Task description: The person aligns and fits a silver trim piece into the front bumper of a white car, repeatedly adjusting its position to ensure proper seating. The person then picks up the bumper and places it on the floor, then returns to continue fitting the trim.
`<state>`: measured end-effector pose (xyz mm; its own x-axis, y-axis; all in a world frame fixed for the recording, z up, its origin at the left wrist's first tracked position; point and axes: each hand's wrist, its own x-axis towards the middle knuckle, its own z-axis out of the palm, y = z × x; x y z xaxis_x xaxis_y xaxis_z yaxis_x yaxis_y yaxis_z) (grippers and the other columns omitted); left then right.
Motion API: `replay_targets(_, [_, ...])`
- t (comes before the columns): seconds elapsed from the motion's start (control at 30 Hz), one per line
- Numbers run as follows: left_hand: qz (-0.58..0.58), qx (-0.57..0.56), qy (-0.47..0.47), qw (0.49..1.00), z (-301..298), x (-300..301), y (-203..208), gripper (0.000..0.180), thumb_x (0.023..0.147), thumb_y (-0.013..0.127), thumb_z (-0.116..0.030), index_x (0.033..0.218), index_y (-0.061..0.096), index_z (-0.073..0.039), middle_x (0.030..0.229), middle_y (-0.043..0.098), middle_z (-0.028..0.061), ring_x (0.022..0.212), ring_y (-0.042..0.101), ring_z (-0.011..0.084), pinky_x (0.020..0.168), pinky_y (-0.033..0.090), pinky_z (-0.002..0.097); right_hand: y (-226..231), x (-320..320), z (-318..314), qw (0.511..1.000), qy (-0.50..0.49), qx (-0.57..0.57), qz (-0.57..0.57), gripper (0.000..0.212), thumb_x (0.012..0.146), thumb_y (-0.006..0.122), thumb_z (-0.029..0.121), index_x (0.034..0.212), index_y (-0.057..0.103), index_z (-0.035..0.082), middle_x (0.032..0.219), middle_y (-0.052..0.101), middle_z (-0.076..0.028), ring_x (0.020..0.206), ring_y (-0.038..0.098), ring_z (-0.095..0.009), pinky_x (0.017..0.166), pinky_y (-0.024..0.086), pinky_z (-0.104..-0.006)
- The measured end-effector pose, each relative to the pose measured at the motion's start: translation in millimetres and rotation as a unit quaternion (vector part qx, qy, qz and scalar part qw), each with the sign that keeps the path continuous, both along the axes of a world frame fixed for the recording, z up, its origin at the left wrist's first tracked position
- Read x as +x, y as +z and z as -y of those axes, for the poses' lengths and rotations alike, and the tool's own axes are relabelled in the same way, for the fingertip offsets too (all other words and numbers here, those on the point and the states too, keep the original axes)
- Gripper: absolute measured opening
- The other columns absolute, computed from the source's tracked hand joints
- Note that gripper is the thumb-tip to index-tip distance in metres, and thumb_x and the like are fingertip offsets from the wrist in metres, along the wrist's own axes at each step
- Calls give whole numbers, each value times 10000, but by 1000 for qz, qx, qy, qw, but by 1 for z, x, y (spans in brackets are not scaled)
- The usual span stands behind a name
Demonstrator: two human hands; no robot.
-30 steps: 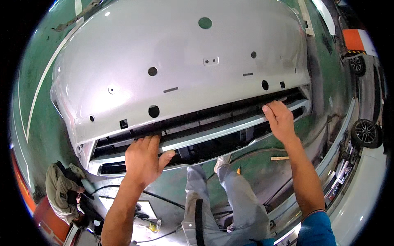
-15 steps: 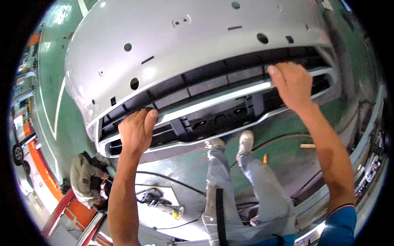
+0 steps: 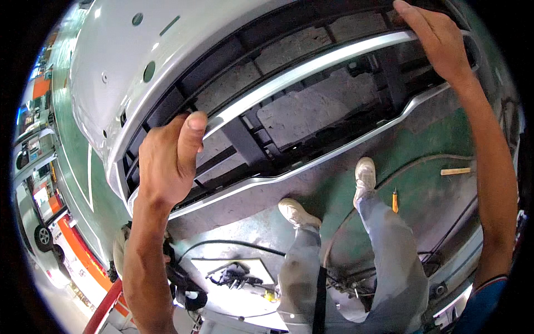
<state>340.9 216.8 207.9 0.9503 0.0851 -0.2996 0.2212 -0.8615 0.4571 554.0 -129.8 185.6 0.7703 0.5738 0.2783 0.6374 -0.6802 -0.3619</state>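
Observation:
A large silver car bumper [image 3: 92, 103] fills the far part of the view, with round holes and slots in its skin. Set into it is a black grille frame with open windows and a bright silver crossbar [image 3: 311, 67]. My left hand [image 3: 167, 156] is wrapped over the crossbar's left part, thumb on top. Over the right part curls my right hand [image 3: 442, 47], its fingers partly hidden behind the bar. Through the grille openings, grey floor shows.
My shoes [image 3: 364, 172] stand just below the bumper. A cable [image 3: 239, 243], an orange-handled tool [image 3: 395, 200] and a wooden strip [image 3: 455, 171] lie on the green floor. A crouching person [image 3: 183, 273] is at lower left, beside a white board [image 3: 261, 267] with dark items.
The bumper has come closer and swung so its right end sits farther up in view. Both hands have stayed on it, now farther apart in the picture. More floor shows through the grille.

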Motion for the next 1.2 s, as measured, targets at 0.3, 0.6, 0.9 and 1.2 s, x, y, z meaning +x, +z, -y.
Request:
replay_targets(0.3, [45, -33, 38, 998, 4, -5, 3, 772, 1032, 315, -603, 720, 608, 40, 600, 578, 215, 631, 612, 442, 626, 461, 475, -16, 15, 23, 989, 77, -77, 96, 289, 1023, 470, 257, 1144, 676, 96, 880, 684, -148, 836, 653, -323, 780, 494, -392])
replay_targets(0.6, [134, -137, 39, 981, -14, -51, 23, 708, 1020, 420, -579, 1212, 645, 64, 1065, 689, 179, 1025, 618, 212, 943, 451, 342, -26, 23, 30, 980, 44, -64, 181, 259, 974, 529, 168, 1194, 636, 81, 861, 665, -115, 817, 626, -296, 731, 471, -397])
replay_targets(0.9, [302, -5, 205, 931, -67, -144, -15, 222, 988, 578, -127, 1075, 697, 39, 1040, 695, 90, 985, 604, 152, 928, 437, 283, -15, 1, 6, 995, -37, 53, 70, 599, 985, 458, 496, 720, 628, -13, 709, 617, -195, 706, 586, -362, 698, 422, -438])
replay_targets(1.2, [385, 74, 116, 913, -34, -118, -27, 295, 810, 748, -22, 1100, 696, -3, 1051, 698, 119, 972, 667, 215, 872, 518, 322, -19, 5, 11, 991, -35, 42, 119, 617, 983, 439, 513, 721, 663, 2, 745, 657, -168, 757, 615, -354, 719, 431, -448])
